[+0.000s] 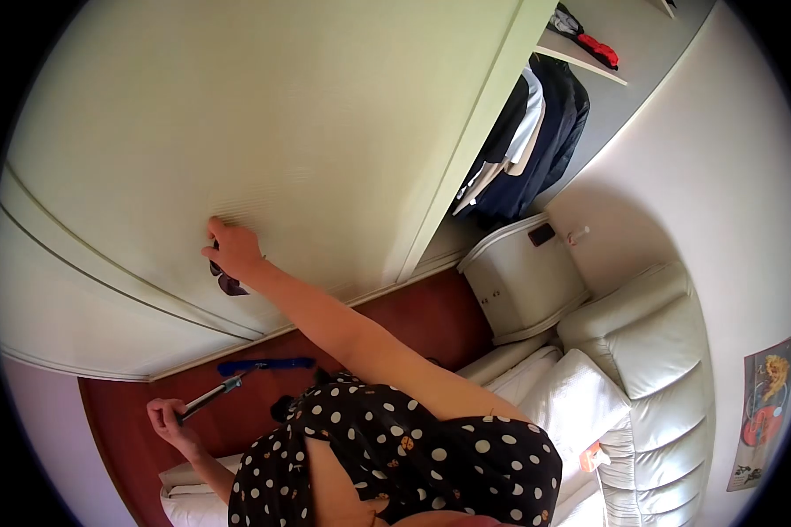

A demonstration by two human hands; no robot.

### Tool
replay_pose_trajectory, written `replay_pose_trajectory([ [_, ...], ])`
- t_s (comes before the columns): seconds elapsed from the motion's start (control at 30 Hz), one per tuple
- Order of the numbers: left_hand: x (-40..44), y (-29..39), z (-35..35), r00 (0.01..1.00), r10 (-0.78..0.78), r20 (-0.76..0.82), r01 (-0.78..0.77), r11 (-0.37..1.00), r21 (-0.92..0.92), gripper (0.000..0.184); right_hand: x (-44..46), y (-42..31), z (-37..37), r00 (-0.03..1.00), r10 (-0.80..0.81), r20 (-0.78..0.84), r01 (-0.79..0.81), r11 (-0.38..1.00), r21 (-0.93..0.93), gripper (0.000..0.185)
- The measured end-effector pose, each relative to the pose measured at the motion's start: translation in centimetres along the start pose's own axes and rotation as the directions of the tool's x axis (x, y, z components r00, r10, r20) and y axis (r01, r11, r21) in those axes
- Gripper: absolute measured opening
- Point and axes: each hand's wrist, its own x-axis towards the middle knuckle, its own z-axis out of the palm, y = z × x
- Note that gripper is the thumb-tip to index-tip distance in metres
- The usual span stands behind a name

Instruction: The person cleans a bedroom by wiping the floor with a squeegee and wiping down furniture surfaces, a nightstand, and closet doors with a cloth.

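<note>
My left hand [172,422] is wrapped around the dark and silver handle [206,400] of a flat mop. The long blue mop head [266,364] lies on the red-brown floor, by the foot of the wardrobe. My right arm reaches across to the pale sliding wardrobe door [325,132]. There my right hand [233,250] is closed on a small dark cloth-like piece [228,283], which hangs out below the fingers. The fingers are at the door's surface, and most of the dark piece is hidden by the hand.
Clothes [527,149] hang in the wardrobe's open section. A pale bedside cabinet [527,281] with a dark phone-like object [541,234] on it stands in the corner. Beside it is a bed with a padded headboard [659,378] and a white pillow [571,400]. A picture [762,413] hangs on the wall.
</note>
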Motion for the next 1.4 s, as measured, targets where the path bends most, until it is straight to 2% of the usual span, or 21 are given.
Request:
replay_pose_trajectory([
  [0.1, 1.1, -1.1, -0.9, 0.996, -0.059, 0.063, 0.064, 0.996, -0.07, 0.017, -0.2, -1.2, 0.3, 0.99, 0.01, 0.143, -0.013, 1.0, 0.015, 0.03],
  [0.17, 1.9, -1.9, -1.6, 0.997, -0.077, 0.018, 0.078, 0.992, -0.096, 0.02, -2.6, 0.6, 3.2, 0.938, -0.058, 0.343, 0.063, 0.998, -0.005, 0.032],
  [0.2, 2.4, -2.2, -0.1, 0.998, -0.059, -0.026, 0.056, 0.993, -0.101, 0.021, -4.2, 2.8, 5.4, 0.895, -0.092, 0.437, 0.105, 0.994, -0.006, 0.034],
  [0.27, 4.0, -6.0, 1.3, 0.999, -0.045, -0.002, 0.044, 0.996, -0.071, 0.019, -7.9, 9.4, 11.3, 0.757, -0.032, 0.652, 0.196, 0.964, -0.18, 0.048],
  [0.33, 4.1, -11.6, 1.0, 0.999, -0.034, 0.013, 0.035, 0.997, -0.071, 0.019, -14.3, 16.1, 18.4, 0.635, -0.039, 0.771, 0.203, 0.972, -0.118, 0.054],
  [0.37, 4.3, -14.7, 0.3, 0.994, -0.03, 0.101, 0.042, 0.992, -0.12, 0.019, -17.0, 18.7, 21.3, 0.568, -0.05, 0.822, 0.206, 0.975, -0.083, 0.057],
  [0.5, 6.6, -20.0, 1.8, 0.913, -0.045, 0.405, 0.174, 0.942, -0.288, 0.021, -20.5, 22.9, 27.0, 0.545, -0.16, 0.823, 0.056, 0.986, 0.154, 0.062],
  [0.6, 7.6, -25.4, 1.7, 0.857, -0.062, 0.511, 0.258, 0.911, -0.323, 0.023, -21.5, 27.6, 30.8, 0.501, -0.044, 0.864, -0.144, 0.981, 0.133, 0.044],
  [0.67, 7.9, -29.1, 1.8, 0.815, -0.035, 0.578, 0.304, 0.875, -0.376, 0.023, -22.0, 31.7, 31.0, 0.509, 0.044, 0.859, -0.118, 0.993, 0.019, 0.029],
  [0.73, 7.7, -32.6, 1.7, 0.764, -0.087, 0.639, 0.414, 0.826, -0.383, 0.024, -23.3, 34.3, 30.0, 0.562, 0.126, 0.818, -0.167, 0.985, -0.038, 0.025],
  [0.8, 8.2, -36.3, 0.8, 0.697, -0.1, 0.71, 0.51, 0.766, -0.392, 0.024, -25.3, 36.7, 30.5, 0.677, 0.217, 0.704, -0.171, 0.976, -0.136, 0.023],
  [0.87, 8.6, -40.5, -1.1, 0.572, -0.041, 0.82, 0.559, 0.75, -0.353, 0.026, -27.5, 37.4, 31.3, 0.746, 0.364, 0.558, -0.249, 0.929, -0.274, 0.022],
  [0.93, 8.3, -44.0, -2.1, 0.381, 0.024, 0.924, 0.553, 0.795, -0.249, 0.027, -30.9, 39.7, 32.8, 0.828, 0.436, 0.352, -0.29, 0.871, -0.397, 0.02],
  [1.0, 8.0, -47.5, -1.5, 0.246, 0.072, 0.967, 0.479, 0.858, -0.185, 0.027, -31.9, 41.3, 33.3, 0.721, 0.638, 0.27, -0.468, 0.736, -0.49, 0.019],
  [1.07, 6.9, -52.3, -0.3, 0.234, -0.007, 0.972, 0.425, 0.9, -0.096, 0.025, -32.3, 44.4, 34.5, 0.661, 0.739, 0.13, -0.605, 0.627, -0.491, 0.02],
  [1.13, 6.5, -55.8, 1.3, 0.154, -0.122, 0.98, 0.352, 0.934, 0.061, 0.025, -32.2, 47.6, 35.6, 0.638, 0.766, 0.076, -0.616, 0.567, -0.547, 0.018],
  [1.17, 6.4, -56.9, 1.5, 0.245, -0.163, 0.956, 0.366, 0.928, 0.064, 0.023, -32.1, 49.2, 36.2, 0.627, 0.777, 0.048, -0.62, 0.536, -0.574, 0.017],
  [1.23, 5.6, -58.0, 2.5, 0.417, -0.243, 0.876, 0.392, 0.917, 0.068, 0.021, -31.5, 52.2, 37.5, 0.636, 0.756, 0.156, -0.521, 0.57, -0.636, 0.014],
  [1.27, 5.4, -58.2, 2.7, 0.469, -0.289, 0.835, 0.394, 0.914, 0.095, 0.02, -31.4, 53.8, 37.8, 0.635, 0.743, 0.211, -0.468, 0.587, -0.661, 0.013],
  [1.33, 5.8, -57.8, 2.4, 0.538, -0.353, 0.766, 0.394, 0.908, 0.142, 0.018, -31.1, 55.4, 38.5, 0.663, 0.686, 0.301, -0.414, 0.67, -0.616, 0.013],
  [1.4, 4.5, -57.7, 1.7, 0.529, -0.525, 0.667, 0.558, 0.807, 0.193, 0.019, -30.6, 54.9, 38.6, 0.618, 0.631, 0.469, -0.323, 0.748, -0.58, 0.01],
])
